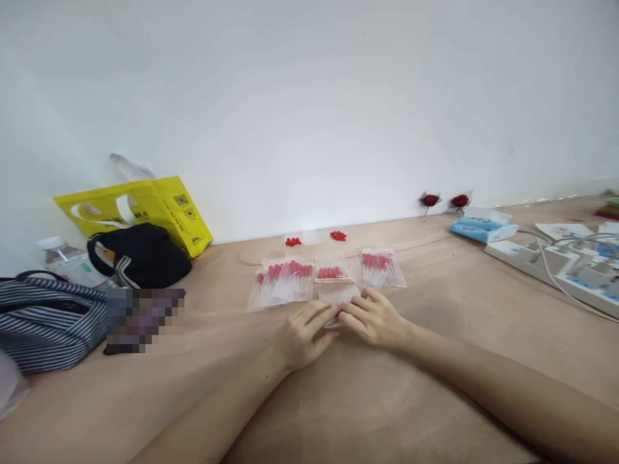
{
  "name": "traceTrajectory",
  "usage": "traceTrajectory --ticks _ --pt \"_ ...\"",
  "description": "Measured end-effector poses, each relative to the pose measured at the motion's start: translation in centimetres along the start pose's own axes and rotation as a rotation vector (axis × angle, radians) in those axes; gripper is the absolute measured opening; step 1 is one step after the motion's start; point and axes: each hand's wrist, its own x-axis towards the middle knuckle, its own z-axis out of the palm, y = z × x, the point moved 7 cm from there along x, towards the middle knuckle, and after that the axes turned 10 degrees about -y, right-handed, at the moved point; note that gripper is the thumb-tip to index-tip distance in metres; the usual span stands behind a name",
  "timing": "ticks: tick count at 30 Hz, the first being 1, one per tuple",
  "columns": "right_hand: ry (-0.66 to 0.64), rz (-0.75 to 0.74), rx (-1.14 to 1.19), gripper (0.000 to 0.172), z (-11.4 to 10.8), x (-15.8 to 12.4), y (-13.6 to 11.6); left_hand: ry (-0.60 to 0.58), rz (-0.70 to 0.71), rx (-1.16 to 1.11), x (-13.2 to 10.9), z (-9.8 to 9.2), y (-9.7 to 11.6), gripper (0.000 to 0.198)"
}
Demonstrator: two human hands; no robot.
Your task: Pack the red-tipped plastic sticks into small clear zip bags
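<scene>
Small clear plastic bag (334,295), just below the frame's centre, apparently pinched between fingertips of left hand (305,334) and right hand (371,318), with bags of red-headed sticks (290,277) seemingly already filled just above and red pieces (338,236) apparently remaining higher up.

The light was soft and even, and the pale wall (309,116) looked bright in the middle and greyer near the top corners. Soft shadows lay on the worktop (213,322) by the arms (483,377). The clear bags (285,290) looked a bit shiny. Small things looked fuzzy, the sides looked stretched, and blocky squares (145,320) hid a patch on the left.
</scene>
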Motion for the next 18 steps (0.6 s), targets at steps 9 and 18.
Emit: traceTrajectory --ticks 9,18 --pt "-0.033 0.064 0.302 0.014 1.0 -2.1 2.4 0.009 0.091 0.095 -0.3 0.3 -0.5 0.015" --pt "0.034 0.073 0.402 0.01 1.1 -3.1 3.3 0.051 0.108 0.065 -1.3 -0.5 -1.3 0.011"
